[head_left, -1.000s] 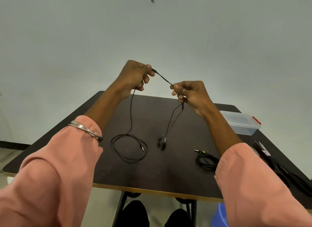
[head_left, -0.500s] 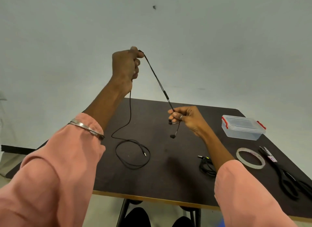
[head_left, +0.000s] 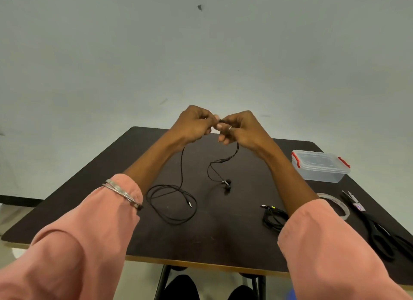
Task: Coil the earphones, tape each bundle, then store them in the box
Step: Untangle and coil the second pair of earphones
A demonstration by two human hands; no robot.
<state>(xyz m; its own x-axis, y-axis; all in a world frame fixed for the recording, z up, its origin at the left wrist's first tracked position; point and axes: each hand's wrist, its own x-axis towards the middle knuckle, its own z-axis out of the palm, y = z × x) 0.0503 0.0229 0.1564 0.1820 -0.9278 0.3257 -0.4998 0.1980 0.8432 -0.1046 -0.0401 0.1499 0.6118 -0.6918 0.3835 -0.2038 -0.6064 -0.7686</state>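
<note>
Presently both hands, left point(head_left: 194, 125) and right point(head_left: 240, 128), meet pinching the earphone cord point(head_left: 181, 165), whose slack loops on the table point(head_left: 107, 183) risk knotting during coiling.

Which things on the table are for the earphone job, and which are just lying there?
For the job:
- earphones, pinched by left hand and right hand
- coiled black cable
- tape roll
- scissors
- clear box

Just there:
- table, only the work surface
</note>
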